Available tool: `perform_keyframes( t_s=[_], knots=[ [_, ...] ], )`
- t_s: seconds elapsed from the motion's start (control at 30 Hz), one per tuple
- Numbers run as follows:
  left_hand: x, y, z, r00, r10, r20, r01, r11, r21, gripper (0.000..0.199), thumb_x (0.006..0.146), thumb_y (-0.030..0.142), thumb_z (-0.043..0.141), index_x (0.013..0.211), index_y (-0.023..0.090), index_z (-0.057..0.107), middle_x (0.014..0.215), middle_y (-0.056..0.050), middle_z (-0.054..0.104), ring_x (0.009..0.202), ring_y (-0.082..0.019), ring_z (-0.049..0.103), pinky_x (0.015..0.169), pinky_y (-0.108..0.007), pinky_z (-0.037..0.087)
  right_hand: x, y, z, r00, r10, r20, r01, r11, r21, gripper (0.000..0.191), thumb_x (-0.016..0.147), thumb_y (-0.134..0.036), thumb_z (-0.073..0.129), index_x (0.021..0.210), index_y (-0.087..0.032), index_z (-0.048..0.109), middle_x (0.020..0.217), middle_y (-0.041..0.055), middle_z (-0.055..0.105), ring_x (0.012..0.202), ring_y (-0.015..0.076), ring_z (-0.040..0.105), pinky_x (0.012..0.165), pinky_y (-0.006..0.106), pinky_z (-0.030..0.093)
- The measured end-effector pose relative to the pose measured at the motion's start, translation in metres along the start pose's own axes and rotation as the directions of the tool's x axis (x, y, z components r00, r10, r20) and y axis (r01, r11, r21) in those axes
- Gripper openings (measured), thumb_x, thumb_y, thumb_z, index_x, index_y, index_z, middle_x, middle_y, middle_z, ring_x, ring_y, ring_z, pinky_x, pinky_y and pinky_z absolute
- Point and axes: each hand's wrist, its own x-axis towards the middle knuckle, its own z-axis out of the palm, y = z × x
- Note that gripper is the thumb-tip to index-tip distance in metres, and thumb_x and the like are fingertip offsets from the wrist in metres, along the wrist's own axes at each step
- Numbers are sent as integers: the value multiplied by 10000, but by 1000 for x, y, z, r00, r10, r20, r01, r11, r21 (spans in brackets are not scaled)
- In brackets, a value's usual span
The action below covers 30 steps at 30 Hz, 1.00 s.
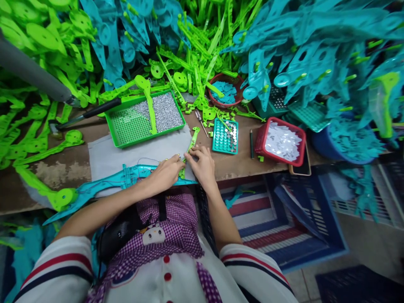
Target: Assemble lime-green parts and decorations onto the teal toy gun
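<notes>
My right hand closes its fingertips on a narrow green plastic part, whose upper end points away from me. Close on its left, my left hand has its fingers bent and pressed together at the lower end of that part; what they pinch is hidden. Under both hands lies a long turquoise plastic shell along the table's front edge, partly covered by my left forearm. A thin dark wire loops out of the shell. Beneath is a grey sheet on the table.
A green tray of small metal pieces, a hammer, a screwdriver, a turquoise tray of round pieces and a red basket of white pieces surround the work. Green parts and turquoise shells pile up behind.
</notes>
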Motion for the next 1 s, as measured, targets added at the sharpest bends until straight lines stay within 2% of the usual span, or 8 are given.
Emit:
perform_keyframes(
  t_s=[0.33, 0.43, 0.57, 0.8, 1.0],
  knots=[
    [-27, -9, -6, 999, -7, 43, 2, 995, 104, 475, 883, 10, 381, 1281, 165, 591, 1092, -98, 539, 824, -164, 601, 793, -317, 523, -1, 1, 0, 1000, -9, 23, 9, 1000, -1, 245, 912, -447, 547, 897, -252, 695, 1091, 63, 691, 1178, 265, 618, 1183, 588, 271],
    [-27, -12, -9, 997, -3, 80, -8, 991, 136, 468, 887, 20, 400, 1285, 179, 589, 1111, -98, 544, 833, -170, 603, 768, -306, 513, -1, 2, 1, 1000, -2, 24, 2, 1000, 5, 234, 907, -438, 555, 903, -250, 694, 1096, 66, 688, 1174, 267, 621, 1184, 598, 265],
    [-23, -16, -12, 997, -20, 78, 6, 985, 174, 452, 913, 42, 396, 1277, 212, 602, 1100, -94, 542, 822, -175, 607, 720, -293, 488, -1, 3, 1, 999, -5, 31, 4, 1000, 13, 256, 906, -446, 559, 916, -234, 702, 1120, 80, 683, 1204, 271, 608, 1202, 587, 240],
    [-22, -17, -16, 995, -20, 95, -5, 967, 254, 454, 945, 72, 384, 1311, 238, 595, 1066, -104, 540, 761, -170, 599, 660, -293, 457, -3, 6, -18, 977, -89, 193, 82, 996, 45, 386, 851, -507, 620, 1110, -227, 683, 1236, 96, 635, 1291, 281, 543, 1217, 572, 207],
    [-19, -17, -17, 995, -8, 102, -19, 967, 254, 456, 936, 56, 398, 1300, 230, 611, 1073, -120, 547, 762, -166, 596, 673, -291, 465, 0, 0, -19, 970, -74, 232, 82, 996, -26, 379, 802, -463, 667, 1087, -215, 641, 1216, 100, 608, 1285, 301, 530, 1199, 609, 212]
  ],
)
